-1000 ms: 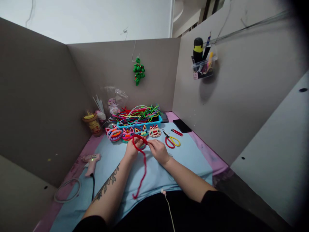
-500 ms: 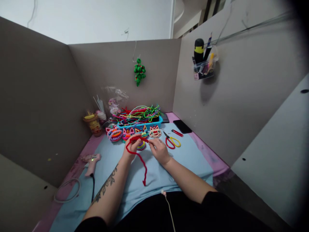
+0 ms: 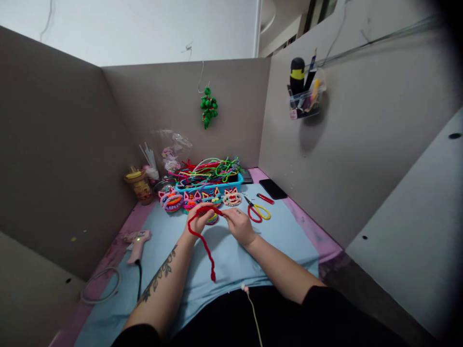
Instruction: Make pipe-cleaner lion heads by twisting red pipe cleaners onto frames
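Observation:
A fuzzy red cord (image 3: 206, 246) runs between my hands above the blue cloth, its loose end hanging down towards me. My left hand (image 3: 198, 220) is closed on it, with the cord looping over the fingers. My right hand (image 3: 238, 225) pinches the cord's short end at its fingertips. Just beyond my hands stand colourful fuzzy animal-head pieces, among them a purple and orange one (image 3: 171, 200) and a cream one (image 3: 232, 197). Part of another piece is hidden behind my left hand.
Behind is a blue basket (image 3: 210, 187) of coloured stems. Scissors (image 3: 257, 210), a red cutter (image 3: 265, 198) and a phone (image 3: 273, 189) lie right. A pink glue gun (image 3: 137, 246) lies left, near a cup (image 3: 139, 186). Grey partitions enclose the table.
The red cord's hanging end has swung slightly left and towards me. My left fingers have shifted a little around the cord; both hands keep their hold.

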`<state>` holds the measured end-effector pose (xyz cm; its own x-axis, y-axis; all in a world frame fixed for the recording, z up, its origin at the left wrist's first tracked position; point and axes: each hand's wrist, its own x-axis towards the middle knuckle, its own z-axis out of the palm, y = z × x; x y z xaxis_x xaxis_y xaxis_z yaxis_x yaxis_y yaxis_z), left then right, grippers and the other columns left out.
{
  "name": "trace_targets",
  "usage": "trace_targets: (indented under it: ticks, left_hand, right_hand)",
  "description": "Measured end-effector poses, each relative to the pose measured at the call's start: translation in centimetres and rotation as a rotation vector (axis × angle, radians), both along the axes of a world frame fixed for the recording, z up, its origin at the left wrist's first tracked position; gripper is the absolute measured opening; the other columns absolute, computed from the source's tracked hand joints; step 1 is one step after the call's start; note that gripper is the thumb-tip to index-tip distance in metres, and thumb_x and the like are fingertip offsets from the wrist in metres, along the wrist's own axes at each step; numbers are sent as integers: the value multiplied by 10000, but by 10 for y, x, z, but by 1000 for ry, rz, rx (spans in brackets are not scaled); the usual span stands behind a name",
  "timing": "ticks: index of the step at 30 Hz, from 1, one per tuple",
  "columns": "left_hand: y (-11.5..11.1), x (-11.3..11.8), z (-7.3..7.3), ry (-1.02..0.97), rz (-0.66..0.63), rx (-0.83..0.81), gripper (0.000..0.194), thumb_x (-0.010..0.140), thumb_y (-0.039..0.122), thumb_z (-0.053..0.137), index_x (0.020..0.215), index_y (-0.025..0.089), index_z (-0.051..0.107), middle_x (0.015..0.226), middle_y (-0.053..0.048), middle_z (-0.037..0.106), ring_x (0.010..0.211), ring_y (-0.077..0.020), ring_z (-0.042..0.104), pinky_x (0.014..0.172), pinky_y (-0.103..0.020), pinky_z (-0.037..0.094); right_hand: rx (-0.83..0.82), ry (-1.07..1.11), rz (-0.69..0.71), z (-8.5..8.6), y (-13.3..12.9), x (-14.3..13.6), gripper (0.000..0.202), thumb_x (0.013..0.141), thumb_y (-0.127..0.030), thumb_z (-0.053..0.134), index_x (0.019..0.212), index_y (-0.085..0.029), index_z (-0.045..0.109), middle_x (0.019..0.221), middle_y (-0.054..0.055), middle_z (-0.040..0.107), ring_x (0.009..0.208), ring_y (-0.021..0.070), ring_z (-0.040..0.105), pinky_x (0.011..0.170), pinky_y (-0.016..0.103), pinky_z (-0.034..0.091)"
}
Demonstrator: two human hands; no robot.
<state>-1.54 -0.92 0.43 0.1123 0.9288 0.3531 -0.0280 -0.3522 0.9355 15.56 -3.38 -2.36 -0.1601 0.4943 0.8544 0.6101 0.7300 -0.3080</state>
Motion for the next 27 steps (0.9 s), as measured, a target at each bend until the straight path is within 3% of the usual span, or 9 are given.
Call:
trace_targets:
  ticks: [5,11,17,27]
  left_hand:
    - [1,-2,0,50,-63,-9,337,644,311,731,937,156,668,850,-101,707,779,-220,649,725,-344,494]
    - [2,3,-5,-187,-134,-113,433,632,290,747,1031,163,638,917,-108,700,864,-227,642,786,-357,479]
    - [3,5,-6,-318,-95,-210,359,606,354,757,865,121,668,793,-91,690,715,-179,636,695,-308,482]
    - [6,11,-17,-318,-87,-167,276,649,349,723,784,118,655,748,-63,664,672,-144,611,648,-265,462]
  right_hand:
    - [-2,-33,-34,-4,2,1,244,868,-132,439,1041,-190,600,866,63,674,818,177,621,749,304,508]
    - [-15,16,-90,-3,1,-2,201,878,-191,454,1034,-187,580,883,77,663,829,188,614,756,317,506]
    - [2,17,-99,-1,1,-2,159,871,-182,471,985,-196,582,867,65,644,847,194,590,773,337,488]
    - [5,70,-78,-6,1,-6,127,886,-217,458,959,-181,556,816,66,636,779,180,605,711,309,504]
